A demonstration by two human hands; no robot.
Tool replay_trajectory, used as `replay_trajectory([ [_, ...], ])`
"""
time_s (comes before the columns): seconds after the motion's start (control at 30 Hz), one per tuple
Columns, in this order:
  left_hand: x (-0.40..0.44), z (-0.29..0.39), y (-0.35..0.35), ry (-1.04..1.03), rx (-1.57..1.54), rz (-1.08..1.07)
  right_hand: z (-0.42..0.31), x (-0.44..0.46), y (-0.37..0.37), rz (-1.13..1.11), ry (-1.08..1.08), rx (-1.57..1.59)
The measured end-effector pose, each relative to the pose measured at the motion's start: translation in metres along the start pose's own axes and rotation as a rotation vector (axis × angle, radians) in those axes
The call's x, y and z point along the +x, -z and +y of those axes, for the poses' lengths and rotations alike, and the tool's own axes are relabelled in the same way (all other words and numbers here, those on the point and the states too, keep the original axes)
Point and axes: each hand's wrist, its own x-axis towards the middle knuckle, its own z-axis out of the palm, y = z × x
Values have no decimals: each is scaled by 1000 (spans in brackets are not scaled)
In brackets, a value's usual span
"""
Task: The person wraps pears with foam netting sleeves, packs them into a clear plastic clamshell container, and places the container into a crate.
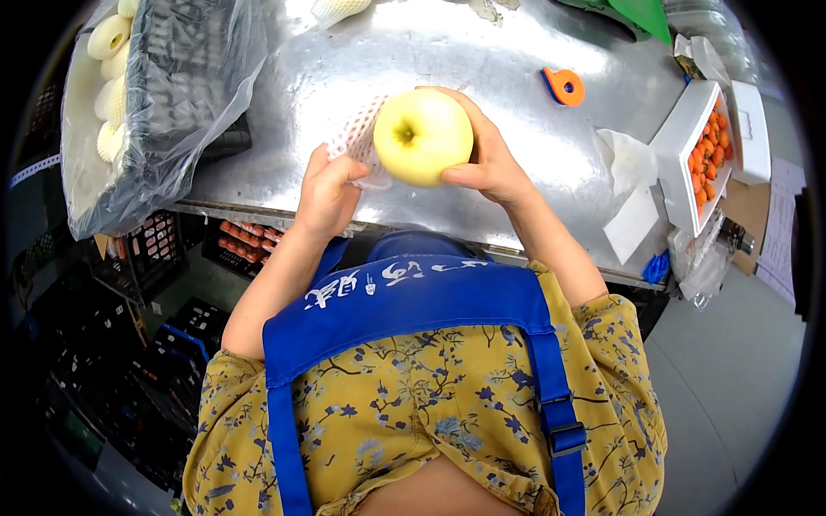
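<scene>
A large pale-yellow apple [420,139] is gripped in my right hand [489,153], its dimpled end facing up toward me. My right fingers wrap its far side and the thumb presses the near side. On its left, my left hand [334,185] pinches a white foam fruit net [359,129] with reddish markings. The net lies against the apple's left side; how far it reaches under the fruit is hidden. Both hands are just above the metal table [292,112].
A plastic-lined crate [194,77] stands at left, with foam-netted fruit [110,99] beside it. An orange tape dispenser [566,87] lies at upper right. Farther right are white paper [632,225] and a white foam box [680,159] of small orange fruit [709,155].
</scene>
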Motion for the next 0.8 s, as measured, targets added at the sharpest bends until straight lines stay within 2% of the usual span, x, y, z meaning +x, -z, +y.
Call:
replay_trajectory([
  [0.13, 3, -7, -12, -49, 165, 26, -16, 1, -21, 128, -26, -528],
  [0.23, 4, -5, -14, -22, 108, 61, -18, 1, -31, 233, 255, -778],
  [0.33, 6, 4, -14, 113, -223, 129, -15, -3, -30, 216, 361, -702],
  [0.37, 7, 5, -14, 171, -364, 156, -12, -2, -31, 226, 454, -733],
  [0.43, 9, 3, -13, 216, -413, 164, -7, 2, -31, 250, 643, -791],
  [0.67, 11, -3, -11, 267, -612, 90, -4, 1, -30, 242, 719, -871],
  [0.8, 10, -2, -15, 286, -584, 117, -4, 2, -29, 186, 699, -867],
])
